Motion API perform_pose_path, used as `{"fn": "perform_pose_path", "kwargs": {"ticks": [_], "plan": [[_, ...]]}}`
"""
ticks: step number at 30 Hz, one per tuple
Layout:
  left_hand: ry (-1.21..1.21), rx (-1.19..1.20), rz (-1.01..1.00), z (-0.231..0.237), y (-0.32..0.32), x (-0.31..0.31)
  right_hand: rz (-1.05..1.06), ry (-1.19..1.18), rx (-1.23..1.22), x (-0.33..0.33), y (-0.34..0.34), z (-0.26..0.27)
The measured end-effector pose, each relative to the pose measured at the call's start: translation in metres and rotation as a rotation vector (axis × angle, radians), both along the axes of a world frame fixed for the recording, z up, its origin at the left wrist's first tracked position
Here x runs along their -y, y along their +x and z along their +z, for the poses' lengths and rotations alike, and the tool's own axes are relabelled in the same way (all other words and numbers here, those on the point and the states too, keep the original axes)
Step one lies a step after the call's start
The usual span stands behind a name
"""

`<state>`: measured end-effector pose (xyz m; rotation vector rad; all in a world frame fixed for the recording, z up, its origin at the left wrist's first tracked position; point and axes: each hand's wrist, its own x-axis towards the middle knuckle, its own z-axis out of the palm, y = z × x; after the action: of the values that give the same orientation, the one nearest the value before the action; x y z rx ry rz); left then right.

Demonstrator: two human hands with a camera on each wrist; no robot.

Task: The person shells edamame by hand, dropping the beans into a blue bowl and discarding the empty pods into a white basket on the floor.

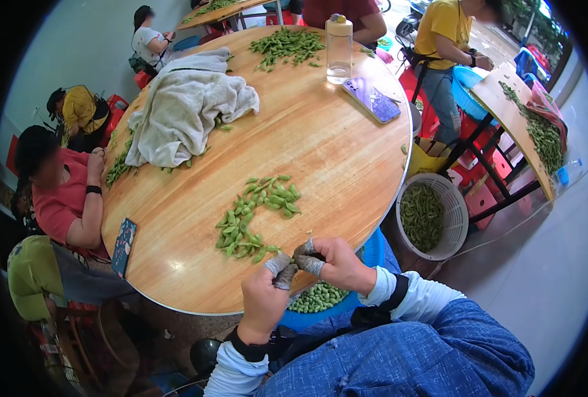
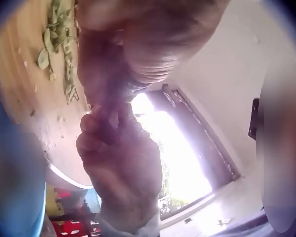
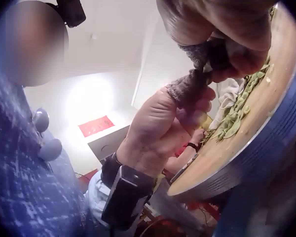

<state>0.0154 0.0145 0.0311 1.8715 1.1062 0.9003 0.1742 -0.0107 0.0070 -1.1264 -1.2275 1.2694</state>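
Note:
Both hands meet at the near edge of the round wooden table (image 1: 334, 165), thumbs and fingers wrapped in grey tape. My left hand (image 1: 264, 298) and right hand (image 1: 340, 264) pinch a green soybean pod (image 1: 293, 262) between their fingertips, which hide most of it. Just beyond them lies a curved pile of soybean pods (image 1: 241, 225). Under the hands, a blue basin (image 1: 375, 250) holds shelled green beans (image 1: 319, 297). Both wrist views show the left hand (image 3: 155, 123) and right hand (image 2: 121, 163) fingertip to fingertip, the pod itself hidden there.
A grey towel (image 1: 191, 99) covers part of the table, with more pods (image 1: 286, 46) farther back. A bottle (image 1: 339, 53) and purple phone (image 1: 371, 99) stand right of it. A white basket (image 1: 457, 212) of pods sits on the floor. Other people (image 1: 66, 185) sit around.

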Motion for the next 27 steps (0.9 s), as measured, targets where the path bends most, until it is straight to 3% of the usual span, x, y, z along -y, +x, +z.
{"fn": "perform_pose_path", "kwargs": {"ticks": [2, 5, 8, 12, 21, 24, 27], "plan": [[-0.432, 0.276, 0.010, -0.007, -0.003, -0.001, 0.000, 0.064, 0.046, 0.002, -0.001, 0.010], [-0.502, 0.415, -0.037, -0.008, -0.003, -0.002, 0.001, 0.226, 0.251, 0.001, 0.001, 0.014], [-0.372, 0.252, 0.043, -0.023, -0.004, 0.001, -0.078, 0.314, 0.478, 0.002, -0.004, 0.012], [-0.361, 0.228, 0.119, -0.024, -0.003, 0.004, -0.148, 0.369, 0.620, 0.002, -0.008, 0.015], [-0.595, 0.403, -0.024, -0.004, -0.003, -0.001, -0.036, 0.132, 0.180, 0.001, -0.002, 0.010], [-0.615, 0.412, -0.052, 0.002, -0.006, -0.002, 0.019, 0.086, 0.135, 0.002, -0.001, 0.016], [-0.601, 0.447, -0.048, -0.005, -0.008, -0.003, 0.006, 0.223, 0.192, 0.002, -0.004, 0.018]]}}
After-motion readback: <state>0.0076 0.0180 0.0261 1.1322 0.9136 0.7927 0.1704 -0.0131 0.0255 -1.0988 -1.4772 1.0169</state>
